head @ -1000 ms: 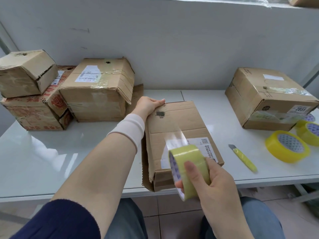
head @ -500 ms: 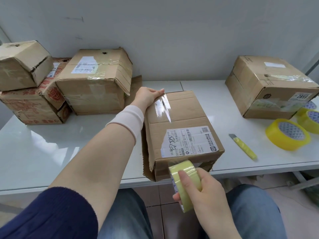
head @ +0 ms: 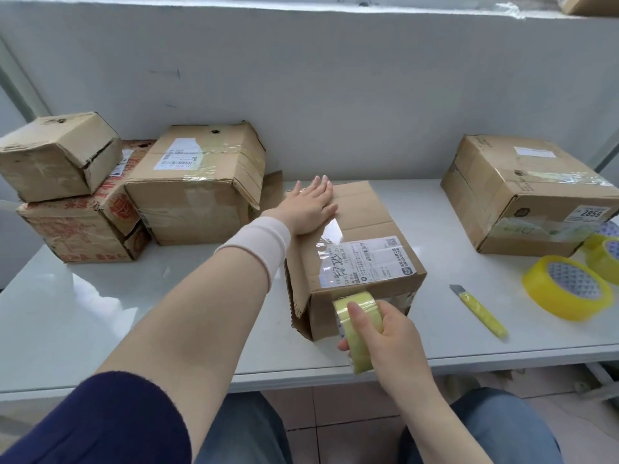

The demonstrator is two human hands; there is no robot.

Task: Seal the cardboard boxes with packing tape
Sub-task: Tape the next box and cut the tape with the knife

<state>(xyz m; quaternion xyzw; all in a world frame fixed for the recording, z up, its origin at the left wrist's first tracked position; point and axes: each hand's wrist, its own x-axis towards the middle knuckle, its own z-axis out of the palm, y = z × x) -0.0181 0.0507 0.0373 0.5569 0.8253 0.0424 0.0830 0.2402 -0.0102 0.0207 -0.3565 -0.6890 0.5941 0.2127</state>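
One change: your left hand [head: 311, 209] flattened, pressing box [head: 371, 212] at 11 o'clock.
Right hand [head: 395, 336]: gripping tape roll [head: 360, 311], 6 o'clock.

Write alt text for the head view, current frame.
A person's left hand presses flat on top of a cardboard box on a white table while the right hand grips a tape roll against the box's near side. A yellow utility knife and spare tape rolls lie to its right.

Bright, even daylight; soft glare on the white table [head: 83, 296]; wide-angle bowing at edges.
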